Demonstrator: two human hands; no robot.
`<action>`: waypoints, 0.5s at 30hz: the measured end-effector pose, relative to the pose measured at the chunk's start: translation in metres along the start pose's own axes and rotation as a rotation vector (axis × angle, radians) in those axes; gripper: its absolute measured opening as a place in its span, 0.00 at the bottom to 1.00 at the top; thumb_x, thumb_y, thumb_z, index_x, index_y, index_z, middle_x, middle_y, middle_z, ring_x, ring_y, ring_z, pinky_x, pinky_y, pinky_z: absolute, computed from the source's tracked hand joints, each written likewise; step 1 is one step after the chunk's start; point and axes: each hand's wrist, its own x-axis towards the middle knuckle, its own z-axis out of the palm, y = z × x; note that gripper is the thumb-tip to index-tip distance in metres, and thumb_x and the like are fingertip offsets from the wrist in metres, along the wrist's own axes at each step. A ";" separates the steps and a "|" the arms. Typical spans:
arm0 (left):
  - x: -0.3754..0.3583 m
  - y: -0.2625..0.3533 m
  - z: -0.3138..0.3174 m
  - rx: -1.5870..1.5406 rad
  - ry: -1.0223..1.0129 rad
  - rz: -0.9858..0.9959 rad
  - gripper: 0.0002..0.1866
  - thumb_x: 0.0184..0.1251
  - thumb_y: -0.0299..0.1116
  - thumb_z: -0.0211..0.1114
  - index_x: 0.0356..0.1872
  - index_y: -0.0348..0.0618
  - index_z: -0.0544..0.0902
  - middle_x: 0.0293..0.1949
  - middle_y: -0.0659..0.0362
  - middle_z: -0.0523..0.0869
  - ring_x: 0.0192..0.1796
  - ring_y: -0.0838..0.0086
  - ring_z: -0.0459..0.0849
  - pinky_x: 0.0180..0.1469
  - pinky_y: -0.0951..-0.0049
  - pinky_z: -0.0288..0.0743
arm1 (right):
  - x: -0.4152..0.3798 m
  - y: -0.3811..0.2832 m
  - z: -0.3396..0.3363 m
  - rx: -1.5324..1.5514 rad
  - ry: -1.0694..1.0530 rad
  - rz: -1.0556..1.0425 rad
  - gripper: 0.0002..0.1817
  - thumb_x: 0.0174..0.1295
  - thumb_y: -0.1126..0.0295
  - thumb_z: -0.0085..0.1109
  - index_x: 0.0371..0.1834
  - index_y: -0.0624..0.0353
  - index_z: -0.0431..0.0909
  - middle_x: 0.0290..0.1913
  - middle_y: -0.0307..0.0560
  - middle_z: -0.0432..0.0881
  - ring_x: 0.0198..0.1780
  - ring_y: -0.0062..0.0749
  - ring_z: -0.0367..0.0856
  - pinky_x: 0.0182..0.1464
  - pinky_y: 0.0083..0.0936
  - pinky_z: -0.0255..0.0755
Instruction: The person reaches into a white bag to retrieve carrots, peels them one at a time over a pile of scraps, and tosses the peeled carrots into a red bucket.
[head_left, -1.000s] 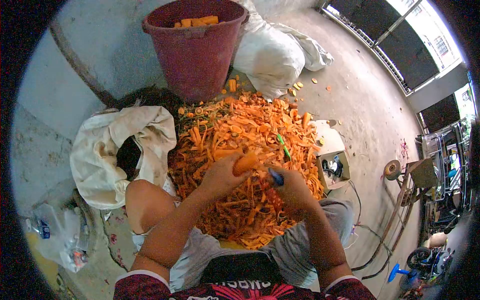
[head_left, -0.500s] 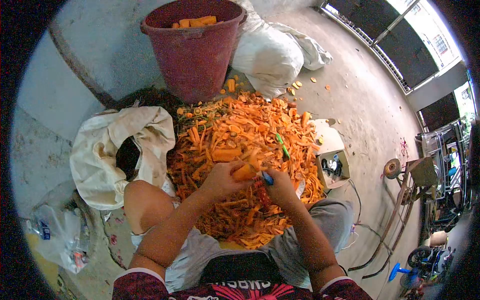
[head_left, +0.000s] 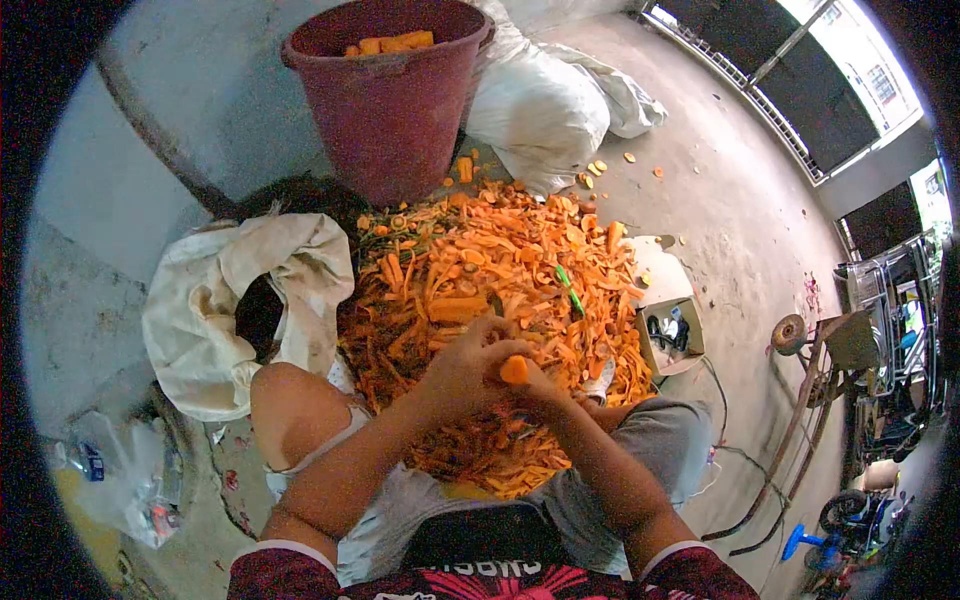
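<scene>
My left hand [head_left: 468, 362] is closed round a carrot, and an orange cut end of the carrot [head_left: 514, 370] points up toward me. Against it, my right hand [head_left: 542, 388] is closed, with its fingers close to the carrot. The small blue-handled tool that showed in this hand a moment ago is now hidden by the fingers. Both hands are over a large heap of carrot peelings [head_left: 520, 250] between my legs. A thick carrot piece [head_left: 457, 309] lies on the heap just beyond my left hand. A green-handled tool [head_left: 570, 290] rests on the peelings further right.
A dark red tub [head_left: 385, 120] holding carrots stands beyond the heap, beside white sacks [head_left: 540, 110]. An open cloth sack [head_left: 190, 330] lies at left near a plastic bag [head_left: 130, 480]. At right are a cardboard box [head_left: 660, 365], cables and a hand cart [head_left: 845, 345].
The carrot has turned, so its end now faces me. My hands have come closer together, and the blue handle has gone out of sight.
</scene>
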 end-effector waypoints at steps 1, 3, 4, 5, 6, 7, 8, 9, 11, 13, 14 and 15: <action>0.001 -0.001 0.000 -0.011 0.032 -0.025 0.21 0.36 0.35 0.67 0.37 0.46 0.73 0.40 0.53 0.71 0.44 0.59 0.71 0.44 0.68 0.67 | 0.002 0.011 0.001 0.031 0.015 0.059 0.11 0.48 0.71 0.53 0.36 0.57 0.73 0.31 0.40 0.76 0.27 0.24 0.74 0.28 0.21 0.69; -0.002 -0.004 0.000 -0.033 0.096 -0.087 0.21 0.37 0.33 0.66 0.37 0.44 0.73 0.40 0.52 0.71 0.43 0.58 0.71 0.45 0.68 0.66 | 0.008 0.019 -0.003 0.272 0.065 0.271 0.12 0.48 0.72 0.53 0.38 0.57 0.72 0.33 0.40 0.76 0.30 0.23 0.73 0.30 0.19 0.69; -0.002 -0.009 -0.002 -0.044 0.124 -0.106 0.21 0.37 0.33 0.66 0.37 0.43 0.73 0.39 0.52 0.71 0.43 0.57 0.72 0.45 0.67 0.66 | 0.016 0.017 -0.013 0.481 0.105 0.420 0.13 0.48 0.73 0.52 0.39 0.57 0.71 0.33 0.40 0.76 0.31 0.22 0.73 0.32 0.18 0.68; -0.001 -0.016 -0.005 -0.057 0.151 -0.122 0.20 0.38 0.33 0.66 0.37 0.43 0.73 0.39 0.51 0.72 0.43 0.57 0.72 0.44 0.67 0.67 | 0.022 0.015 -0.020 0.690 0.148 0.568 0.13 0.48 0.73 0.52 0.40 0.57 0.71 0.34 0.40 0.75 0.32 0.21 0.73 0.34 0.17 0.68; 0.001 -0.022 -0.007 -0.071 0.179 -0.137 0.20 0.38 0.33 0.66 0.37 0.42 0.72 0.39 0.51 0.72 0.43 0.56 0.72 0.44 0.66 0.67 | 0.024 0.018 -0.023 0.818 0.169 0.355 0.14 0.49 0.75 0.50 0.41 0.59 0.70 0.33 0.40 0.75 0.34 0.23 0.73 0.37 0.18 0.68; 0.003 -0.027 -0.005 -0.094 0.167 -0.220 0.21 0.38 0.33 0.66 0.37 0.41 0.72 0.38 0.50 0.73 0.42 0.57 0.72 0.43 0.67 0.67 | 0.025 0.005 -0.022 0.667 0.207 0.294 0.13 0.49 0.74 0.51 0.40 0.60 0.69 0.31 0.40 0.75 0.30 0.22 0.73 0.33 0.17 0.68; 0.004 -0.034 -0.003 -0.117 0.157 -0.304 0.21 0.37 0.32 0.66 0.37 0.40 0.72 0.37 0.50 0.74 0.42 0.58 0.73 0.43 0.67 0.67 | 0.024 -0.010 -0.021 0.515 0.240 0.234 0.12 0.50 0.72 0.51 0.39 0.61 0.69 0.29 0.39 0.75 0.27 0.21 0.72 0.29 0.16 0.68; 0.006 -0.040 0.000 -0.138 0.149 -0.389 0.21 0.37 0.32 0.65 0.38 0.40 0.72 0.36 0.50 0.75 0.41 0.58 0.73 0.43 0.67 0.67 | 0.024 -0.020 -0.020 0.362 0.270 0.173 0.12 0.51 0.71 0.51 0.38 0.61 0.69 0.27 0.39 0.74 0.23 0.20 0.72 0.24 0.15 0.68; 0.008 -0.050 0.006 -0.082 0.084 -0.363 0.22 0.37 0.31 0.65 0.38 0.39 0.72 0.34 0.50 0.76 0.39 0.59 0.75 0.41 0.68 0.68 | 0.024 -0.016 -0.022 0.011 0.282 0.122 0.12 0.47 0.73 0.52 0.37 0.61 0.70 0.26 0.42 0.75 0.24 0.25 0.73 0.26 0.21 0.68; 0.011 -0.048 0.006 -0.036 0.016 -0.388 0.22 0.36 0.31 0.65 0.38 0.39 0.72 0.33 0.50 0.77 0.38 0.59 0.76 0.40 0.68 0.68 | 0.019 -0.033 -0.021 -0.370 0.255 0.081 0.13 0.44 0.75 0.52 0.37 0.61 0.70 0.25 0.47 0.75 0.25 0.32 0.74 0.27 0.26 0.67; 0.011 -0.045 0.004 -0.019 -0.019 -0.429 0.22 0.36 0.31 0.65 0.38 0.39 0.72 0.33 0.50 0.78 0.37 0.59 0.76 0.40 0.68 0.68 | 0.016 -0.040 -0.020 -0.461 0.229 0.113 0.13 0.44 0.75 0.52 0.36 0.61 0.70 0.24 0.49 0.75 0.25 0.36 0.74 0.28 0.28 0.67; 0.011 -0.041 0.001 -0.002 -0.054 -0.472 0.22 0.37 0.30 0.64 0.38 0.39 0.72 0.32 0.50 0.78 0.37 0.59 0.76 0.39 0.69 0.69 | 0.014 -0.045 -0.019 -0.551 0.201 0.145 0.14 0.43 0.74 0.51 0.36 0.61 0.70 0.24 0.52 0.74 0.26 0.40 0.74 0.28 0.30 0.66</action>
